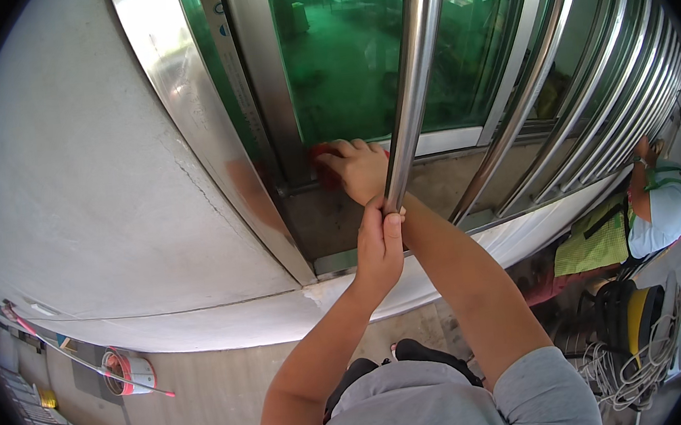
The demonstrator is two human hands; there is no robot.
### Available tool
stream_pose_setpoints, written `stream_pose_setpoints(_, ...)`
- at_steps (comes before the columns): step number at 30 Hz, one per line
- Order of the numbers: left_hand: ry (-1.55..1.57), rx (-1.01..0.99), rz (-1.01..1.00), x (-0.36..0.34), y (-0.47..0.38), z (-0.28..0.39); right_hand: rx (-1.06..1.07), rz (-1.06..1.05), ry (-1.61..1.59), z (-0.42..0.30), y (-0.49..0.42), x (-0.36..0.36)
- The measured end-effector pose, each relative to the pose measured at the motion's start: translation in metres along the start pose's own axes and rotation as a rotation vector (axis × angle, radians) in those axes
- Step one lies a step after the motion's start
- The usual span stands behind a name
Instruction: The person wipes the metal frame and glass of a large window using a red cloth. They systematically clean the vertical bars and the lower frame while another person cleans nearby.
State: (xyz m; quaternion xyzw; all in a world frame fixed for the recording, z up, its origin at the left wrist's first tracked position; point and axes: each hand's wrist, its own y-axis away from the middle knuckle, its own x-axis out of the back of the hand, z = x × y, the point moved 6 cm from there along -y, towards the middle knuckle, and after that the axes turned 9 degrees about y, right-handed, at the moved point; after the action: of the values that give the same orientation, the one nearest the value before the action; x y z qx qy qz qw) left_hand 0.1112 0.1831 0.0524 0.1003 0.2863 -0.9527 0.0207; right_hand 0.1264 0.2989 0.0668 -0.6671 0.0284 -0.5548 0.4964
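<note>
My right hand (363, 169) reaches between the bars and presses a red cloth (325, 166) into the lower left corner of the window frame, beside the green-tinted glass (347, 78). Part of the cloth is hidden under my fingers. My left hand (379, 239) is wrapped around the lower part of a stainless steel bar (414, 78), in front of my right forearm. A dusty window sill (334, 213) lies below the frame. To the left stands the broad metal post (205, 127) of the window grille.
More steel bars (539, 83) curve away to the right. A co-worker (661, 202) is at the grille on the far right, above a yellow and black machine (638, 320) with coiled cable (628, 375). A bucket (139, 373) and a long pole (80, 360) are at lower left.
</note>
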Motion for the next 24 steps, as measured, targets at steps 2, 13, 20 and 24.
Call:
stream_pose_setpoints(2, 0.006, -0.001, -0.019, 0.000, -0.001, -0.002, -0.143, -0.059, -0.041, 0.018, 0.010, -0.008)
stream_pose_setpoints(13, 0.049, -0.015, -0.013, 0.000, -0.001, -0.006, 0.060, -0.056, -0.017, -0.013, -0.011, 0.001)
stream_pose_setpoints(20, 0.023, -0.020, -0.031, 0.002, -0.001, -0.007, 0.019, -0.181, 0.024, -0.010, -0.016, 0.000)
stream_pose_setpoints(24, 0.024, 0.012, -0.053, 0.004, -0.001, -0.003, -0.294, -0.299, 0.004, 0.016, -0.004, 0.003)
